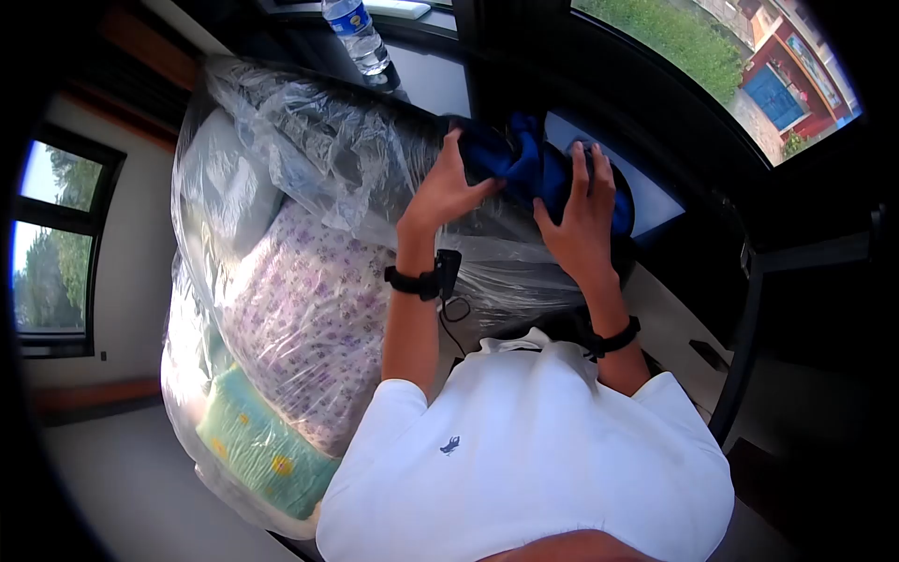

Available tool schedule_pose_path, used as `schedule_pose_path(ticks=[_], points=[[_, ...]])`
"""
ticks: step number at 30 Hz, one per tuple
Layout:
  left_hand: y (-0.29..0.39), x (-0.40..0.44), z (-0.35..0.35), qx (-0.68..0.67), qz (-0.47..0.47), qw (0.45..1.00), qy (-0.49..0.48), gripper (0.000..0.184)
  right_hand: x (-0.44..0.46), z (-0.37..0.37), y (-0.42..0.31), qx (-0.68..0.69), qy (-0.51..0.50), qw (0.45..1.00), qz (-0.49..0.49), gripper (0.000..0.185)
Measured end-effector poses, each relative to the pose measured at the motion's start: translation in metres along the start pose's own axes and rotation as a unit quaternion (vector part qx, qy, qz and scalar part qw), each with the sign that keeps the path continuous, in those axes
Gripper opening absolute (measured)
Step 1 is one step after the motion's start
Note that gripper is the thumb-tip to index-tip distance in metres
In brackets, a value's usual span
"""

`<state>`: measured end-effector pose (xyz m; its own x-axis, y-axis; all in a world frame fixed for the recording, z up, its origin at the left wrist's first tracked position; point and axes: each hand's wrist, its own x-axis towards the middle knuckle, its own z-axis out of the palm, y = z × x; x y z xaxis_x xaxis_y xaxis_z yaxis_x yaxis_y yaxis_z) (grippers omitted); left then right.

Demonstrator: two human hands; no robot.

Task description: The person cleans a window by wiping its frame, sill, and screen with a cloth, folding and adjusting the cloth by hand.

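Observation:
A bundle of blue cloth (527, 161) with dark parts lies on the clear plastic cover by the dark edge under the window. My left hand (448, 192) grips its left end, thumb on the near side; the other fingers are partly hidden. Over the right part of the cloth rests my right hand (579, 220), with fingers stretched out and thumb spread away from them. Beneath and left of my hands, the clear plastic (309, 159) wraps a large pile of bedding, including a purple flower-patterned fabric (309, 309).
A water bottle (358, 37) with a blue label stands at the back, near the bedding. Lower in the pile shows a green fabric (267, 440) with yellow flowers. Windows are at the left and upper right. A dark frame (749, 309) rises on the right.

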<state>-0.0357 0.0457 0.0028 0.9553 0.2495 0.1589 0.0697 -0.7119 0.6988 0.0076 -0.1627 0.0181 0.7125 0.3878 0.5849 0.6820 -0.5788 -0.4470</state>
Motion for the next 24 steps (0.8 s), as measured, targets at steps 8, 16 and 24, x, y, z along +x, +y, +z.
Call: schedule_pose_path(ticks=[8,16,24], points=[[0.036,0.042,0.032,0.128,-0.023,0.991,0.028,0.091,0.013,-0.070,0.018,-0.016,-0.180,0.973,0.145,0.074],[-0.036,0.104,-0.001,0.204,-0.090,0.971,0.090,0.090,0.013,-0.031,0.001,-0.053,-0.237,0.970,-0.016,0.067],[-0.071,0.155,-0.019,0.271,-0.163,0.939,0.133,0.078,0.036,0.036,-0.012,-0.122,-0.210,0.962,-0.127,0.074]])
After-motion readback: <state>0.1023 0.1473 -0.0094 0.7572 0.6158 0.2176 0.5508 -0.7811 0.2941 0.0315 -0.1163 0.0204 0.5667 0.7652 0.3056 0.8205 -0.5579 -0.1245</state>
